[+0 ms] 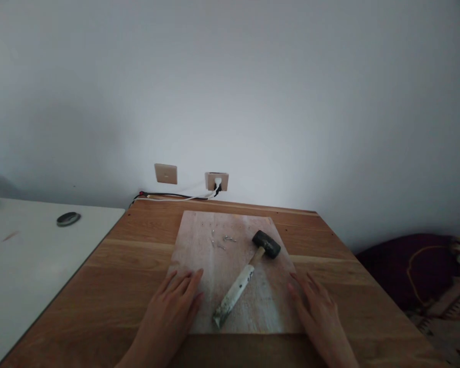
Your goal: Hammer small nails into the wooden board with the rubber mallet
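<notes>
A pale wooden board (199,255) lies flat on the brown wooden table. My left hand (172,306) rests on its left edge, fingers stretched out and holding nothing. At the right edge of the board lies my right hand (317,309), also flat with its fingers extended. Between the hands a mallet with a black head (266,244) and a white-wrapped handle (235,290) lies diagonally across the board, touched by neither hand. Several small nails or screws (230,238) are scattered beyond it on the board. A row of small marks runs along the board's far edge.
The wooden table (122,266) meets a white wall with a wall socket (216,181) and a blank plate (166,174). Cables (176,197) run along the table's back edge. On the left, a white surface (34,276) carries a dark oval object (68,219). Dark purple fabric (398,266) lies at right.
</notes>
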The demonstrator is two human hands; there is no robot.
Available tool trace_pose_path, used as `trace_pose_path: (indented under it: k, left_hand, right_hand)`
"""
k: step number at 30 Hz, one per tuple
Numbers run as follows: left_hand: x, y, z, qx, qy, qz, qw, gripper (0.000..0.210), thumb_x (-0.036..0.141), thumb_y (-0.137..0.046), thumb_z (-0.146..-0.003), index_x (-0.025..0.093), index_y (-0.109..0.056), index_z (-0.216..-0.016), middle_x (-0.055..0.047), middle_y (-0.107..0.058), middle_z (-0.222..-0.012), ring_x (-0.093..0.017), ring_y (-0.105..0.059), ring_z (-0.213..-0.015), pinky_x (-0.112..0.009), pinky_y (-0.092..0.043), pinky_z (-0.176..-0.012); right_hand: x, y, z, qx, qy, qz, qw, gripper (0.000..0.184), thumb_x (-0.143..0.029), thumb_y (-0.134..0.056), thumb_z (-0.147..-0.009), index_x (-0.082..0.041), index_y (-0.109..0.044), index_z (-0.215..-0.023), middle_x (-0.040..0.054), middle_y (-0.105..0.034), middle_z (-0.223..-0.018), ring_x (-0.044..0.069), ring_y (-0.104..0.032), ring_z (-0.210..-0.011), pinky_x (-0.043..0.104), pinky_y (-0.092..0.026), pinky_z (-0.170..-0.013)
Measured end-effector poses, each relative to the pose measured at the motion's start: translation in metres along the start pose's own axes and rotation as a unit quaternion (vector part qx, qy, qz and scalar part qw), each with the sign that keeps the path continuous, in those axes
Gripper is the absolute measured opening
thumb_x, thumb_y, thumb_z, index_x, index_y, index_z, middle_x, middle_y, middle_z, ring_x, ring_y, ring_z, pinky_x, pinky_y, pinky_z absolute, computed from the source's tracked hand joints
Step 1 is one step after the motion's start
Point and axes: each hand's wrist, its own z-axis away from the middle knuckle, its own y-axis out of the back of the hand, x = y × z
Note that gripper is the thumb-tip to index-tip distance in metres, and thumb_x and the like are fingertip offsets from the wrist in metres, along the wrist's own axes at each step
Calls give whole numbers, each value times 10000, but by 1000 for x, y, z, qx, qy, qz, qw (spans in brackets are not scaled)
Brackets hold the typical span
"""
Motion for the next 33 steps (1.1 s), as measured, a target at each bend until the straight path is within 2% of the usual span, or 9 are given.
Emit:
trace_pose_path:
  k: [4, 9, 12, 16, 19, 21, 25, 27, 33]
  left_hand:
    - [-27, 15, 7, 17, 47, -43, 998, 419, 306, -447, -1032, 192, -641, -1385, -123, -731, -1316, -307, -670, -1251, -567, -422, -1193]
    - [-63, 41, 22, 38, 126, -122, 984, 365, 323, -438, -1006, 224, -755, -1157, -124, -744, -1288, -396, -554, -1382, -723, -316, -1186]
    - [-86, 47, 37, 46, 156, -148, 975, 368, 304, -433, -977, 235, -763, -1123, -131, -748, -1269, -405, -518, -1411, -744, -303, -1176]
    - [-117, 47, 63, 63, 166, -167, 970, 443, 205, -393, -916, 256, -775, -1135, -123, -693, -1376, -403, -522, -1404, -733, -343, -1164]
    - [-133, 45, 78, 65, 170, -189, 965, 518, 114, -349, -872, 246, -791, -1107, -134, -653, -1430, -403, -493, -1429, -752, -361, -1144]
    - [-135, 45, 82, 52, 160, -205, 964, 521, 102, -362, -853, 232, -796, -1110, -144, -639, -1444, -404, -458, -1458, -722, -403, -1133]
    - [-127, 45, 81, 31, 118, -218, 968, 493, 121, -411, -851, 242, -793, -1138, -123, -604, -1494, -420, -454, -1456, -658, -446, -1128]
    - [-122, 45, 79, 30, 108, -215, 970, 485, 124, -413, -866, 250, -788, -1147, -111, -585, -1519, -426, -476, -1436, -650, -473, -1098]
    - [-91, 43, 71, -9, 76, -165, 983, 473, 115, -436, -890, 318, -780, -1144, -71, -581, -1531, -405, -529, -1402, -603, -566, -978]
  right_hand:
    - [-35, -2, -4, -36, 47, -23, 998, 477, -506, -400, -1060, -261, -682, -1357, 103, -655, -1451, 387, -385, -1523, 675, -407, -1157]
    - [-91, -16, -7, -94, 111, -41, 988, 484, -461, -432, -1075, -249, -615, -1469, 97, -624, -1495, 372, -296, -1568, 687, -334, -1211]
    - [-118, -20, -14, -140, 127, -68, 980, 501, -471, -423, -1086, -263, -569, -1519, 86, -584, -1538, 344, -249, -1586, 666, -311, -1235]
    - [-135, -19, -24, -208, 140, -78, 965, 546, -504, -410, -1088, -278, -499, -1577, 66, -502, -1606, 339, -206, -1594, 667, -268, -1253]
    - [-141, -17, -27, -227, 153, -66, 959, 580, -509, -387, -1092, -246, -456, -1605, 79, -391, -1668, 342, -205, -1592, 652, -270, -1257]
    - [-146, -16, -28, -220, 182, -59, 957, 568, -483, -388, -1098, -244, -442, -1611, 71, -354, -1688, 325, -217, -1594, 630, -262, -1270]
    - [-154, -15, -28, -191, 222, -27, 956, 489, -418, -438, -1093, -265, -534, -1548, 53, -529, -1589, 319, -319, -1566, 632, -271, -1271]
    - [-152, -16, -27, -161, 223, -7, 961, 471, -407, -460, -1086, -261, -565, -1522, 70, -552, -1570, 333, -377, -1538, 637, -306, -1253]
    - [-109, -11, -17, -70, 218, 60, 972, 450, -412, -423, -1091, -254, -604, -1471, 72, -633, -1490, 345, -455, -1486, 621, -365, -1202]
